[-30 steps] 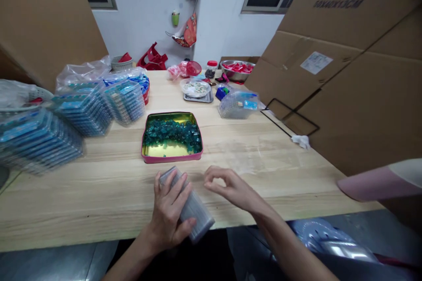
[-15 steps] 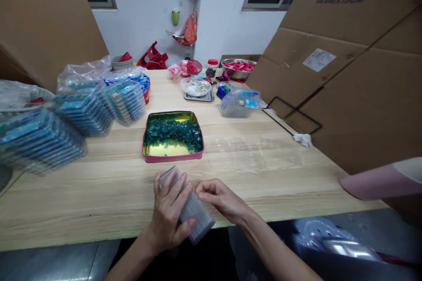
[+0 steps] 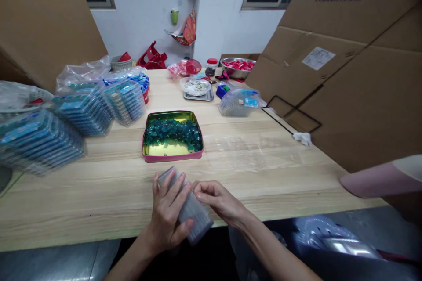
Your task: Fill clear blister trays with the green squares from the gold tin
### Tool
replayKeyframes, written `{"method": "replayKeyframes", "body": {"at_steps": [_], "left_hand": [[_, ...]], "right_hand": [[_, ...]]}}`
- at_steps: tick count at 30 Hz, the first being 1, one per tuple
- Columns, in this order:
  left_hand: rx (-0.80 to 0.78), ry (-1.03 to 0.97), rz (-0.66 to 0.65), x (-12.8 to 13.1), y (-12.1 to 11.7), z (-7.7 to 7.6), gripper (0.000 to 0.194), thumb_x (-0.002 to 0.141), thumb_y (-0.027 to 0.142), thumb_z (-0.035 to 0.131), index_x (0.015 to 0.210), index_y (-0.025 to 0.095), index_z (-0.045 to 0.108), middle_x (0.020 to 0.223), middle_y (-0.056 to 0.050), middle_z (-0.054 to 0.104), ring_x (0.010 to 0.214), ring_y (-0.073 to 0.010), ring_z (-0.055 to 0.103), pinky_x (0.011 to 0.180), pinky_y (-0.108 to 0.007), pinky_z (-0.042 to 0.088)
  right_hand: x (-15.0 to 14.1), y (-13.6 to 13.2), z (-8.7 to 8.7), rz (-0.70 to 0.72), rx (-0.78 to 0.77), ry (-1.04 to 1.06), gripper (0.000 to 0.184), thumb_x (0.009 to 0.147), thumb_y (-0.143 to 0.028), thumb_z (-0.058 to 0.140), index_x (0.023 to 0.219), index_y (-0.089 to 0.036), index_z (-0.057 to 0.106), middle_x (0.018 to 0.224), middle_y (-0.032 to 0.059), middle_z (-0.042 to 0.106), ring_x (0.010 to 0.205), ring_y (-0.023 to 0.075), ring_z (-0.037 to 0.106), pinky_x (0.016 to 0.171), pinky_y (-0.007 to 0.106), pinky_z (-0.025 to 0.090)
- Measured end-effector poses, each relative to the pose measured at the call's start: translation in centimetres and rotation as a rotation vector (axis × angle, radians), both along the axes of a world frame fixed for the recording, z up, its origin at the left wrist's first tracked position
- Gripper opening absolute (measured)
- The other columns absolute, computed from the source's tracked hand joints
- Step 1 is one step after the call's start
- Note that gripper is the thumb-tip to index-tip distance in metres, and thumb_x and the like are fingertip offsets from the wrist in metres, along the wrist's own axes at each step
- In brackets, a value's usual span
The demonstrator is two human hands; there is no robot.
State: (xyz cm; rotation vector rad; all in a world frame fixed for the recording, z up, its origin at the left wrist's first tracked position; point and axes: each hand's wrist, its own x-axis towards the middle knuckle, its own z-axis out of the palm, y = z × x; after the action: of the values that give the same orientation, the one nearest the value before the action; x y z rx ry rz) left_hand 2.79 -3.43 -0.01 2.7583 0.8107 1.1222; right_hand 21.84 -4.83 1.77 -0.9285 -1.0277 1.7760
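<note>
A block-like stack of thin clear plastic pieces (image 3: 197,219) is held at a tilt over the table's front edge. My left hand (image 3: 169,210) lies across it, fingers over the top and thumb along the near side. At the stack's right edge my right hand (image 3: 214,197) has thumb and forefinger pinched together; the pinched spot itself is hard to make out. Just beyond my hands, a pink-rimmed tin tray (image 3: 173,158) with a gold inside holds a heap of dark teal, glossy small pieces (image 3: 173,131).
Stacks of blue-carded clear packs (image 3: 42,138) stand at the left. Clear plastic film (image 3: 244,153) lies right of the tin. Farther back are a clear packet (image 3: 239,103), a white dish (image 3: 196,87) and a metal bowl (image 3: 224,66). A large cardboard box (image 3: 356,109) rises at the right.
Hardly anything differs. Both hands keep their hold on the stack, and the whole view has shifted very slightly.
</note>
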Motion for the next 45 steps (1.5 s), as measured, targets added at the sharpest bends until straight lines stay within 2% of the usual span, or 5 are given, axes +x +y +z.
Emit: {"method": "replayKeyframes", "body": {"at_steps": [12,21,36,40,45], "left_hand": [[0.004,-0.001,0.003,-0.1,0.0,-0.1,0.061,0.089,0.045,0.035,0.139,0.010,0.038,0.140,-0.019,0.043,0.134,-0.0415,0.026,0.106,-0.066,0.009],[0.000,-0.008,-0.006,-0.3,0.0,-0.1,0.060,0.089,0.043,0.037,0.139,0.009,0.039,0.140,-0.019,0.044,0.135,-0.0411,0.026,0.106,-0.066,0.009],[-0.016,0.008,0.008,0.0,0.0,-0.3,0.060,0.087,0.046,0.039,0.137,0.011,0.042,0.140,-0.017,0.044,0.135,-0.0398,0.026,0.107,-0.065,0.008],[-0.014,0.025,0.005,-0.2,0.0,-0.3,0.062,0.088,0.046,0.039,0.137,0.009,0.041,0.139,-0.019,0.045,0.135,-0.0406,0.026,0.106,-0.067,0.009],[-0.006,-0.001,0.006,-0.2,0.0,-0.4,0.062,0.088,0.046,0.037,0.140,0.012,0.037,0.140,-0.018,0.044,0.135,-0.0396,0.026,0.106,-0.066,0.009]], "right_hand": [[0.1,0.3,0.3,0.038,-0.003,-0.018,0.036,0.071,-0.044,0.072,0.062,-0.015,0.053,0.064,-0.0034,0.044,0.062,0.0098,0.036,0.062,0.024,0.027],[0.6,1.5,2.2,0.183,0.143,-0.209,0.028,0.071,-0.040,0.069,0.066,-0.014,0.058,0.070,-0.0021,0.049,0.064,0.0100,0.042,0.061,0.024,0.030],[2.5,1.2,2.7,0.108,0.136,-0.394,0.027,0.072,-0.039,0.065,0.064,-0.016,0.056,0.065,-0.0020,0.048,0.061,0.0106,0.041,0.058,0.024,0.030],[5.4,1.3,5.6,-0.003,0.288,-0.639,0.024,0.077,-0.037,0.057,0.065,-0.017,0.053,0.070,0.0000,0.052,0.066,0.0131,0.047,0.062,0.026,0.035],[9.6,2.6,8.1,-0.254,0.538,-1.235,0.018,0.079,-0.028,0.052,0.063,-0.019,0.054,0.071,0.0030,0.057,0.068,0.0167,0.052,0.065,0.030,0.038]]}}
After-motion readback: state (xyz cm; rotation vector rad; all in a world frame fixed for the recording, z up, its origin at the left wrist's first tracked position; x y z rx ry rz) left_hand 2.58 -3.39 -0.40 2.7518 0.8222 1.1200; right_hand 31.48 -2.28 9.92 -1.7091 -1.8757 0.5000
